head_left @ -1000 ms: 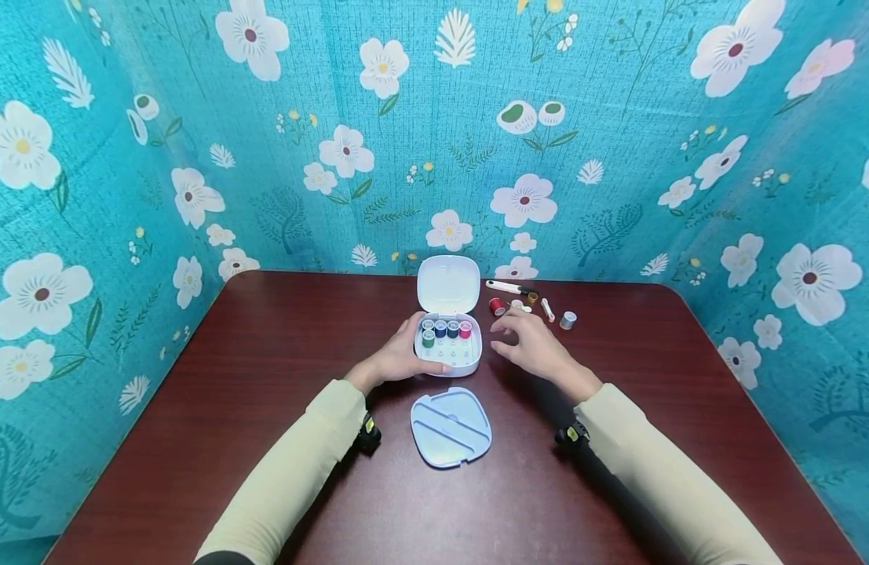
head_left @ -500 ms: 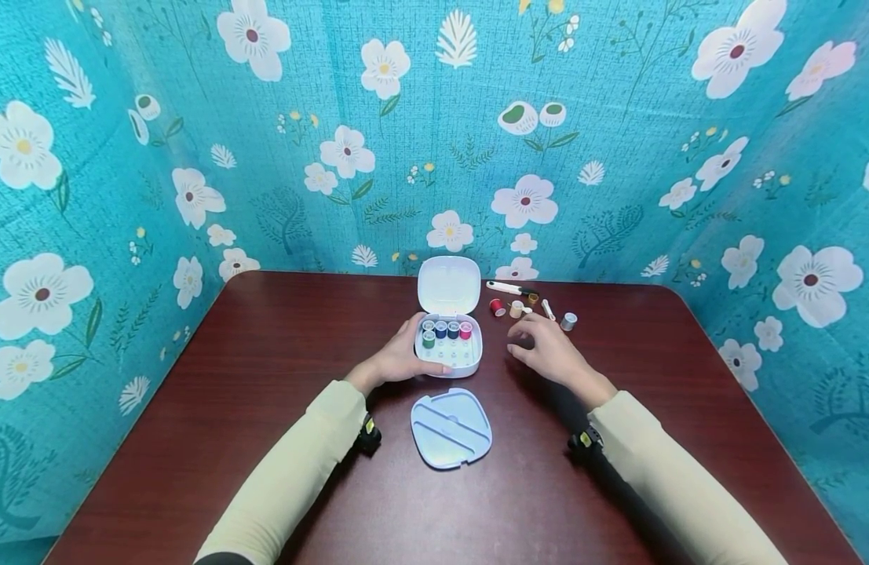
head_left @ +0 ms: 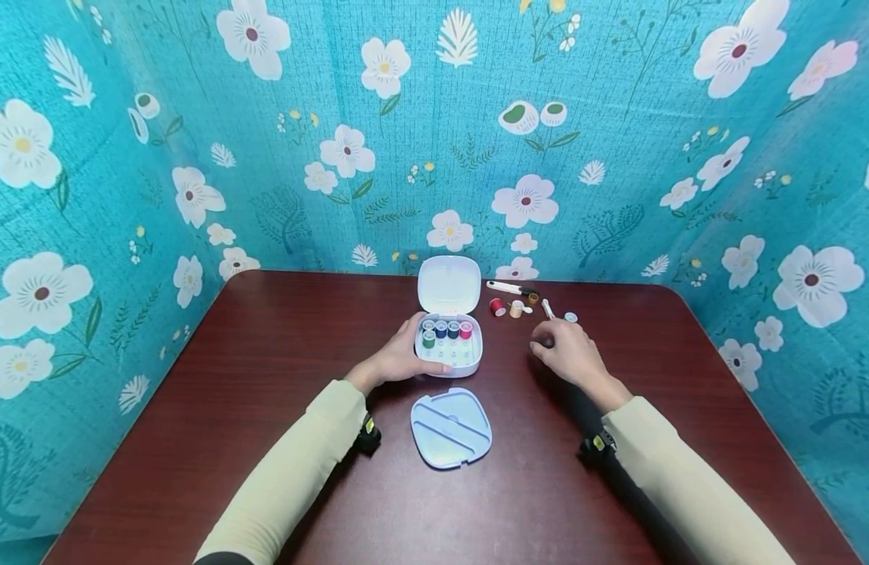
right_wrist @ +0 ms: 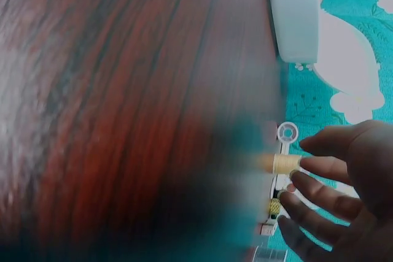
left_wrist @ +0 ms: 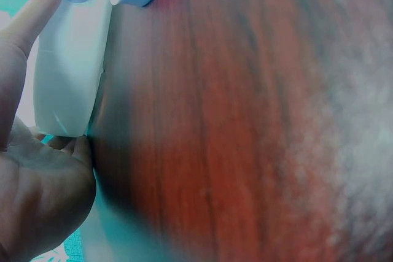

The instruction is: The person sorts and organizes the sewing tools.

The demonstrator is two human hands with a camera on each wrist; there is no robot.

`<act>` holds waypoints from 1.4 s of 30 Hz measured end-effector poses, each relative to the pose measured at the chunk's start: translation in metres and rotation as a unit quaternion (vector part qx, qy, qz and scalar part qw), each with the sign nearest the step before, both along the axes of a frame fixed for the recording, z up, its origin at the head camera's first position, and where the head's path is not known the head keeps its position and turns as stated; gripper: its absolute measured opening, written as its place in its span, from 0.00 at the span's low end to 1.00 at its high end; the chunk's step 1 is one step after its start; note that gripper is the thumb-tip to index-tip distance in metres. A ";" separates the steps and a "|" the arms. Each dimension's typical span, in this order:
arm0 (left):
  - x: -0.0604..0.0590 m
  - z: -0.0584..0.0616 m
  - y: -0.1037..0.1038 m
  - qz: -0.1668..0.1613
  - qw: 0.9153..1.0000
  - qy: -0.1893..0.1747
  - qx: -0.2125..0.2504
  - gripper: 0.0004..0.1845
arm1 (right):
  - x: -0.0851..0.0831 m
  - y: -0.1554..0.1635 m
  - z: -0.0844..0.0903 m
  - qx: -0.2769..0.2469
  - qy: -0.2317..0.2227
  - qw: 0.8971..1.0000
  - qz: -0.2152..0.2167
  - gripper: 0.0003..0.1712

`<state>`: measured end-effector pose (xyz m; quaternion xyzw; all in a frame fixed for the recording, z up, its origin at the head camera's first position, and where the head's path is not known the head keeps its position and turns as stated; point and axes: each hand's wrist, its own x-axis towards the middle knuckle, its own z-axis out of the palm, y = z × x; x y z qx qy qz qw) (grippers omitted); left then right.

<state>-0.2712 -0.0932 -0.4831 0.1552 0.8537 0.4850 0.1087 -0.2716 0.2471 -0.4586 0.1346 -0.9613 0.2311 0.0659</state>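
My left hand grips the side of a white sewing box, its thumb along the front wall. Inside the box, several thread spools stand on pegs: navy, pink, green and others. In the left wrist view the box's pale wall lies between thumb and fingers. My right hand hovers over the table, fingers loosely bent and apart, holding nothing. Just beyond it show the top of a light grey spool and a small white clip-like piece. In the right wrist view its fingers overlap a beige spool.
A red spool, a gold thimble-like piece and a white-and-black stick-shaped tool lie right of the box's raised lid. In front of the box lies a pale blue divided tray. Flowered cloth surrounds the table.
My right hand has moved away from the box, rightward toward the light grey spool, uncovering the beige spool and now partly covering the grey one. My left hand and the box stay put.
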 end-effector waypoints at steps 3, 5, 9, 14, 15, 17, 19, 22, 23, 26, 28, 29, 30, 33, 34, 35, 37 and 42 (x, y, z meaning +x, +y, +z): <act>0.000 0.000 0.000 0.000 1.000 -0.005 0.001 0.62 | 0.000 0.007 0.001 0.000 -0.009 1.000 -0.028 0.09; 0.001 0.001 0.000 0.000 1.000 -0.007 0.002 0.62 | 0.001 0.011 0.001 -0.001 -0.014 0.999 -0.052 0.09; 0.001 0.001 0.000 0.000 1.000 -0.007 0.001 0.62 | 0.000 0.020 0.002 -0.008 -0.025 0.995 -0.096 0.12; 0.001 0.002 0.000 -0.001 1.000 -0.011 0.003 0.63 | -0.001 0.030 0.001 -0.023 -0.041 0.990 -0.135 0.14; 0.001 0.002 -0.001 -0.001 1.000 -0.011 0.003 0.63 | -0.002 0.031 0.000 -0.025 -0.042 0.989 -0.141 0.14; 0.001 0.002 -0.001 -0.001 1.000 -0.011 0.003 0.63 | -0.003 0.034 -0.001 -0.026 -0.043 0.987 -0.151 0.14; 0.001 0.002 -0.001 -0.001 1.000 -0.010 0.002 0.62 | -0.005 0.035 -0.001 -0.026 -0.043 0.986 -0.160 0.15; 0.001 0.001 -0.001 -0.001 1.000 -0.005 0.002 0.62 | -0.007 0.037 -0.002 -0.029 -0.042 0.984 -0.169 0.18; 0.001 0.001 -0.001 0.000 1.000 -0.004 0.002 0.62 | -0.008 0.038 -0.003 -0.032 -0.042 0.984 -0.172 0.19; 0.001 0.000 -0.001 -0.002 1.000 -0.001 0.005 0.61 | -0.011 0.040 -0.005 -0.040 -0.046 0.983 -0.176 0.23; 0.001 0.000 -0.001 -0.002 1.000 -0.001 0.006 0.61 | -0.014 0.042 -0.006 -0.047 -0.048 0.982 -0.178 0.26; 0.001 0.000 -0.001 -0.002 1.000 -0.001 0.006 0.61 | -0.016 0.042 -0.007 -0.050 -0.049 0.981 -0.180 0.27; 0.001 0.000 -0.001 -0.002 1.000 -0.002 0.006 0.61 | -0.018 0.043 -0.008 -0.052 -0.049 0.981 -0.181 0.28; 0.000 -0.001 0.000 -0.001 1.000 -0.004 0.005 0.61 | -0.022 0.045 -0.010 -0.062 -0.049 0.980 -0.184 0.33; 0.000 -0.001 0.000 0.000 1.000 -0.005 0.004 0.62 | -0.023 0.045 -0.011 -0.066 -0.047 0.980 -0.183 0.34; 0.000 -0.001 0.000 0.000 1.000 -0.005 0.004 0.62 | -0.025 0.046 -0.012 -0.070 -0.043 0.980 -0.180 0.36; 0.001 -0.001 0.000 0.000 1.000 -0.004 0.003 0.62 | -0.027 0.046 -0.013 -0.081 -0.036 0.981 -0.170 0.38; 0.001 0.000 0.001 0.003 1.000 -0.004 -0.003 0.63 | -0.035 0.047 -0.018 -0.099 -0.015 0.985 -0.139 0.37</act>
